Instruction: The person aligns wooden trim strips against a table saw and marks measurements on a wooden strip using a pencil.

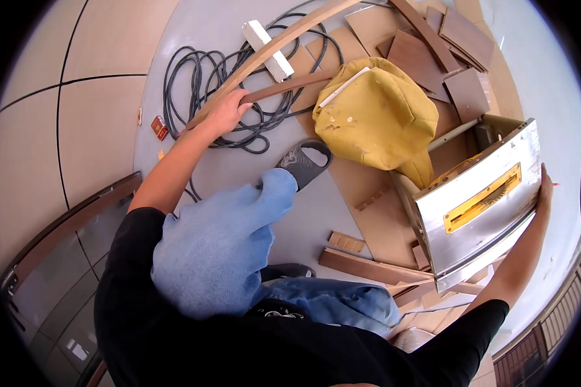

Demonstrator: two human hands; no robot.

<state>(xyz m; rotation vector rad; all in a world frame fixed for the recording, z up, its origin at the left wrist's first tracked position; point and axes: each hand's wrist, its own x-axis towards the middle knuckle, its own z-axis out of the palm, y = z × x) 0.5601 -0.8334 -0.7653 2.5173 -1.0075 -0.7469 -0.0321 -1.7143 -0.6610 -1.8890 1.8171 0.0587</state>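
Long wood strip (297,31): upper left to top middle, pale, thin, slanting up and right; I have the left hand (223,116) nearer, wrapped round its low end.
Brown strip (287,86): starts by that hand.
Black cord (169,77): under both.
Table saw (432,222): right side, right hand (546,187) on its edge; I can't tell its grip.

The floor (290,222) is smooth and grey. A black cable (193,71) lies on it in loose, overlapping coils. A small red packet (159,128) rests beside the coils. Flat brown cardboard sheets (377,222) cover an adjacent area. A small slatted piece (346,242) lies near a brown wooden bar (368,266) at the cardboard's edge.
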